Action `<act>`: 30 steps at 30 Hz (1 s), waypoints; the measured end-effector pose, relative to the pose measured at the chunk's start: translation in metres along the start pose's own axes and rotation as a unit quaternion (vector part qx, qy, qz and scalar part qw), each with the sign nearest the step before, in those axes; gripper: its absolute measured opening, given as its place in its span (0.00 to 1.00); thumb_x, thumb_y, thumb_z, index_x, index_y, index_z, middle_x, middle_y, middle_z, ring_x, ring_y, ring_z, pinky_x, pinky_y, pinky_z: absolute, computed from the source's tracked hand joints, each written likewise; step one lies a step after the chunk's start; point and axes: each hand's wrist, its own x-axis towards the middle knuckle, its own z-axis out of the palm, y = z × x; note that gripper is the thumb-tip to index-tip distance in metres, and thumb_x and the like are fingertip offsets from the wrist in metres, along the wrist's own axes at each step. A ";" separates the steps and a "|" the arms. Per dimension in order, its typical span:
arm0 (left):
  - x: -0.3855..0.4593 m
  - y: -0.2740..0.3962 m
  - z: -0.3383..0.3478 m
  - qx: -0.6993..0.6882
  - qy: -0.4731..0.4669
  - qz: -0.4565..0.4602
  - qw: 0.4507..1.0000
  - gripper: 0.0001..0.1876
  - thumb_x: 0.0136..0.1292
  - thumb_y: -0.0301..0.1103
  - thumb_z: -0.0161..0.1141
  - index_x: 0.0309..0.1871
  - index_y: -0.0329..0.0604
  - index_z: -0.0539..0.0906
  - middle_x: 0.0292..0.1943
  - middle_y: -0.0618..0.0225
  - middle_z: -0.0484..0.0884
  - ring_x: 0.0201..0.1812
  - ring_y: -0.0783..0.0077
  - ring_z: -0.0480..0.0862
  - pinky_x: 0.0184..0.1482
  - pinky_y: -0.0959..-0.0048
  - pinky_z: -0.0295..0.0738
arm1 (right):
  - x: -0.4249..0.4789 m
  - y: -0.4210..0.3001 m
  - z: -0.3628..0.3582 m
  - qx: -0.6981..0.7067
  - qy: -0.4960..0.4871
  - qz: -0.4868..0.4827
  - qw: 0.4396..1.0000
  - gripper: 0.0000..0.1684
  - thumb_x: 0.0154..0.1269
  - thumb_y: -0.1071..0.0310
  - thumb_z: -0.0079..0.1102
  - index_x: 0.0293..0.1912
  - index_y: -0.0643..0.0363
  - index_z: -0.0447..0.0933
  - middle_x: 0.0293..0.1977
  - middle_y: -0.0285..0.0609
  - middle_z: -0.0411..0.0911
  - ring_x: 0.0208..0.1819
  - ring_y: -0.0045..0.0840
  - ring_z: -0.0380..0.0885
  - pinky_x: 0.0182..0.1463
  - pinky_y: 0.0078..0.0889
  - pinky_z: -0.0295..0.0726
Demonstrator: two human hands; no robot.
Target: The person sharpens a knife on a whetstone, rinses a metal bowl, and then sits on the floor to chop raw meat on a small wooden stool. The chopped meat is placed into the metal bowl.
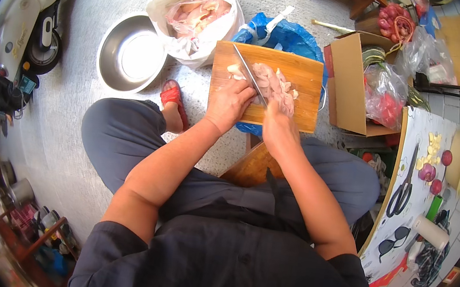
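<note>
A wooden cutting board (309, 78) lies across the top of a bin lined with a blue plastic bag (301, 35). My right hand (279, 128) grips a knife (249, 74), its blade slanting up and left over the board. Left of the blade, my left hand (230, 102) presses down with bent fingers on meat that it mostly hides. A pale piece of meat (236, 71) shows just beyond those fingertips. Cut raw meat, probably chicken (273, 84), is heaped to the right of the blade.
A steel basin (111, 51) and a white plastic bag (219, 57) of raw meat stand on the floor beyond my left knee. At right are a cardboard box (347, 82) and a low table (415, 124) with scissors (401, 196) and sunglasses (393, 243). A scooter (14, 23) stands far left.
</note>
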 end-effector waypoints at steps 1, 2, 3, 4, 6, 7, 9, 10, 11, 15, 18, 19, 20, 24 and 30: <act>0.001 0.001 -0.002 -0.006 -0.004 0.005 1.000 0.07 0.57 0.25 0.66 0.39 0.42 0.83 0.42 0.64 0.82 0.44 0.56 0.81 0.47 0.62 0.78 | 0.016 0.003 0.011 -0.021 0.062 -0.054 0.996 0.09 0.75 0.65 0.44 0.43 0.63 0.64 0.31 0.65 0.79 0.36 0.61 0.78 0.40 0.60 0.75; 0.004 0.001 -0.002 -0.012 -0.009 0.010 1.000 0.07 0.57 0.25 0.66 0.39 0.42 0.83 0.41 0.64 0.82 0.44 0.55 0.81 0.47 0.62 0.78 | 0.025 0.007 0.016 -0.042 0.123 -0.108 0.986 0.10 0.75 0.65 0.44 0.43 0.63 0.65 0.32 0.66 0.79 0.37 0.61 0.78 0.41 0.60 0.75; 0.003 0.000 -0.005 -0.021 -0.013 0.017 1.000 0.07 0.57 0.25 0.66 0.39 0.42 0.83 0.42 0.64 0.82 0.44 0.55 0.81 0.48 0.61 0.77 | 0.029 0.005 0.016 -0.023 0.074 -0.067 0.995 0.10 0.75 0.65 0.44 0.45 0.63 0.65 0.33 0.67 0.79 0.39 0.61 0.78 0.41 0.59 0.76; 0.004 -0.001 -0.007 -0.030 -0.017 0.024 0.999 0.07 0.57 0.25 0.66 0.39 0.42 0.83 0.42 0.64 0.82 0.44 0.55 0.81 0.48 0.61 0.77 | 0.031 0.005 0.012 -0.004 0.024 -0.026 0.999 0.10 0.75 0.65 0.44 0.46 0.64 0.66 0.34 0.68 0.79 0.40 0.60 0.79 0.42 0.58 0.76; 0.003 -0.004 -0.010 -0.040 -0.028 0.030 0.998 0.06 0.57 0.24 0.66 0.39 0.42 0.83 0.43 0.64 0.82 0.44 0.54 0.81 0.49 0.61 0.77 | 0.026 0.007 -0.001 0.029 -0.040 0.044 0.998 0.16 0.75 0.65 0.46 0.56 0.63 0.67 0.35 0.69 0.79 0.40 0.61 0.79 0.43 0.59 0.76; 0.002 -0.006 -0.009 -0.047 -0.020 0.027 0.998 0.06 0.57 0.24 0.66 0.39 0.42 0.83 0.43 0.64 0.82 0.44 0.54 0.81 0.49 0.62 0.77 | 0.017 0.010 -0.008 0.039 -0.041 0.075 0.996 0.17 0.75 0.65 0.46 0.58 0.62 0.66 0.35 0.68 0.79 0.40 0.61 0.78 0.43 0.59 0.75; -0.001 -0.006 -0.006 -0.063 -0.009 0.018 0.998 0.07 0.57 0.24 0.66 0.38 0.42 0.83 0.43 0.64 0.82 0.45 0.55 0.82 0.49 0.63 0.78 | -0.002 0.013 -0.018 0.061 -0.046 0.141 0.987 0.20 0.75 0.65 0.46 0.62 0.62 0.65 0.35 0.68 0.79 0.39 0.61 0.78 0.43 0.60 0.75; -0.003 -0.006 -0.006 -0.088 -0.004 0.008 0.996 0.07 0.57 0.23 0.67 0.39 0.42 0.83 0.43 0.64 0.82 0.45 0.56 0.82 0.49 0.64 0.78 | -0.008 0.012 -0.021 0.053 0.006 0.086 0.995 0.12 0.75 0.64 0.46 0.49 0.63 0.64 0.27 0.65 0.79 0.32 0.59 0.79 0.36 0.59 0.76; -0.003 -0.008 -0.006 -0.114 0.001 -0.003 0.994 0.07 0.57 0.23 0.67 0.39 0.42 0.83 0.43 0.64 0.82 0.45 0.56 0.82 0.48 0.65 0.78 | -0.011 0.009 -0.024 0.048 0.007 0.071 0.996 0.11 0.75 0.65 0.47 0.48 0.62 0.64 0.26 0.64 0.78 0.31 0.59 0.79 0.35 0.59 0.76; 0.001 -0.011 -0.015 -0.098 0.073 -0.077 0.989 0.09 0.55 0.23 0.68 0.39 0.43 0.83 0.43 0.64 0.82 0.46 0.58 0.83 0.48 0.66 0.79 | -0.017 0.000 -0.025 0.023 0.014 0.030 0.999 0.09 0.73 0.66 0.50 0.45 0.61 0.65 0.22 0.60 0.77 0.26 0.56 0.79 0.30 0.57 0.75; 0.007 -0.016 -0.016 -0.064 0.072 -0.059 0.994 0.09 0.54 0.24 0.68 0.38 0.44 0.82 0.42 0.66 0.82 0.46 0.58 0.82 0.47 0.66 0.79 | -0.024 0.000 -0.023 0.007 -0.008 0.016 1.000 0.09 0.73 0.67 0.51 0.45 0.61 0.64 0.21 0.60 0.76 0.26 0.57 0.78 0.30 0.57 0.75; 0.007 -0.016 -0.014 -0.058 0.071 -0.055 0.994 0.09 0.54 0.25 0.68 0.38 0.45 0.82 0.42 0.67 0.81 0.46 0.58 0.81 0.47 0.66 0.79 | -0.026 0.001 -0.021 0.004 -0.020 0.013 1.000 0.10 0.73 0.66 0.51 0.45 0.61 0.64 0.21 0.61 0.76 0.27 0.58 0.78 0.31 0.58 0.75; 0.007 -0.016 -0.012 -0.053 0.066 -0.053 0.995 0.09 0.55 0.25 0.68 0.38 0.44 0.82 0.42 0.66 0.82 0.46 0.57 0.81 0.47 0.65 0.79 | -0.029 0.005 -0.017 0.001 -0.010 0.000 1.000 0.10 0.73 0.66 0.51 0.45 0.61 0.64 0.21 0.60 0.76 0.26 0.57 0.78 0.31 0.58 0.75; 0.007 -0.016 -0.010 -0.032 0.045 -0.049 0.997 0.07 0.56 0.26 0.68 0.38 0.44 0.82 0.42 0.66 0.82 0.45 0.57 0.81 0.47 0.64 0.79 | -0.028 0.007 -0.014 0.007 -0.022 -0.007 1.000 0.10 0.73 0.66 0.51 0.44 0.61 0.63 0.21 0.60 0.76 0.26 0.57 0.78 0.30 0.58 0.75; 0.008 -0.015 -0.009 -0.023 0.035 -0.039 0.998 0.06 0.57 0.26 0.67 0.37 0.44 0.82 0.41 0.66 0.81 0.44 0.56 0.81 0.46 0.64 0.78 | 0.031 -0.007 0.006 0.008 -0.017 -0.009 1.000 0.11 0.75 0.63 0.47 0.45 0.63 0.64 0.24 0.61 0.78 0.28 0.60 0.78 0.33 0.60 0.74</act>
